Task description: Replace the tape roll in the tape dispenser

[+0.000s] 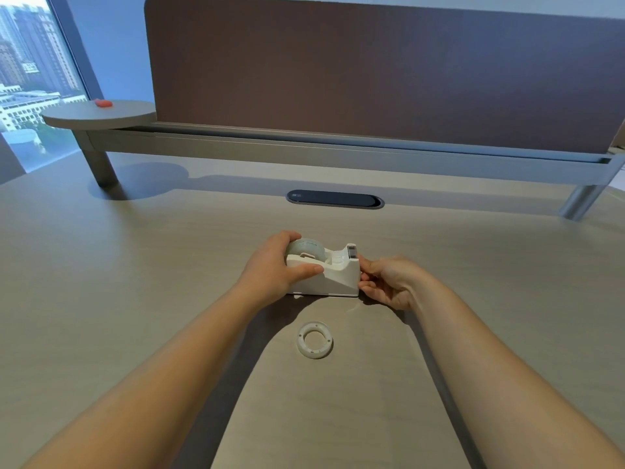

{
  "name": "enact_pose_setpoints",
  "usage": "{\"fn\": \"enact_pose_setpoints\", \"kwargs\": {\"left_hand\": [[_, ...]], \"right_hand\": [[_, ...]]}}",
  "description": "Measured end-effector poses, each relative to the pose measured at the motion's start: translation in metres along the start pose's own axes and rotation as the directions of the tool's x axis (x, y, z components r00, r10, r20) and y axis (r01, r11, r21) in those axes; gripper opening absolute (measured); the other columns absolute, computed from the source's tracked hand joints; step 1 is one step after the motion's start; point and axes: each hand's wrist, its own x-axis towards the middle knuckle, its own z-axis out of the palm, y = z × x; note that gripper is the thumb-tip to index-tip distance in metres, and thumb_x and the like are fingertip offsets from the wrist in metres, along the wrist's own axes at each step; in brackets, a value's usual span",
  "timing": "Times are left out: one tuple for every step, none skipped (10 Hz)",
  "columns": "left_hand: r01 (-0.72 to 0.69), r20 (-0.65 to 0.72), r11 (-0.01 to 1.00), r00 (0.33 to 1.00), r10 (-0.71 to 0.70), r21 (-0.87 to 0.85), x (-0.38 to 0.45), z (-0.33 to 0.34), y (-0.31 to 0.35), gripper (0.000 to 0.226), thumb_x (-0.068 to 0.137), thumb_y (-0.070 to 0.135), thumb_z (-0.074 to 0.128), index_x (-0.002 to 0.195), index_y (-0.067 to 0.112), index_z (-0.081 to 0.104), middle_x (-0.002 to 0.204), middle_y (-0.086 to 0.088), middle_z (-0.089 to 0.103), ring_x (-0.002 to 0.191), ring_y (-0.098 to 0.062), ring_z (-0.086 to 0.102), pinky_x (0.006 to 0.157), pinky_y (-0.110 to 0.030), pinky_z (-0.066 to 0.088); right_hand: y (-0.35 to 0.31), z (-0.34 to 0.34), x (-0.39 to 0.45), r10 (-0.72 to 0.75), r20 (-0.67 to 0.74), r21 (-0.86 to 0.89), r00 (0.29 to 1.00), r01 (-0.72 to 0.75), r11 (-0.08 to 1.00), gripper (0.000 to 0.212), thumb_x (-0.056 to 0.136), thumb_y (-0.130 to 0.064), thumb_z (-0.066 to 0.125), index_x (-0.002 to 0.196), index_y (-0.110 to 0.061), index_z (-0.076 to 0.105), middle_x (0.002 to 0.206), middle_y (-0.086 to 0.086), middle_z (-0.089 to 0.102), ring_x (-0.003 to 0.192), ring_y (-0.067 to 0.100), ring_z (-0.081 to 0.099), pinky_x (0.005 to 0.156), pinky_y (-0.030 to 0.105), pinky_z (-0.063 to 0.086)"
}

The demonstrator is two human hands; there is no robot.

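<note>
White dispenser [333, 277] mid-desk [101, 265], clear around.

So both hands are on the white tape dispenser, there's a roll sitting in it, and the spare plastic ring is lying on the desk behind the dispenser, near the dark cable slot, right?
Not quite. In the head view the plastic ring lies on the desk in front of the tape dispenser, nearer the person, not behind it by the cable slot. The rest holds: left hand and right hand are on the dispenser, with a roll in it.

Open desk [135, 265] (spare ring [315, 339] between forearms)
</note>
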Motion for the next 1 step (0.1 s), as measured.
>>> {"fn": "enact_pose_setpoints", "kwargs": {"left_hand": [[0.015, 0.002, 0.984, 1.000, -0.016, 0.179, 0.0000, -0.0030, 0.0063, 0.067, 0.075, 0.038, 0.062, 0.131, 0.016, 0.033, 0.136, -0.009, 0.046, 0.116, -0.024, 0.045, 0.096, -0.038, 0.043]], "right_hand": [[-0.0004, -0.0018, -0.0084, -0.178, -0.135, -0.214, 0.975, 0.147, 0.966, 0.025, 0.079, -0.020, 0.065, 0.067, -0.003, 0.051, 0.062, 0.010, 0.051, 0.044, 0.016, 0.050, 0.038, 0.022, 0.049]]}}
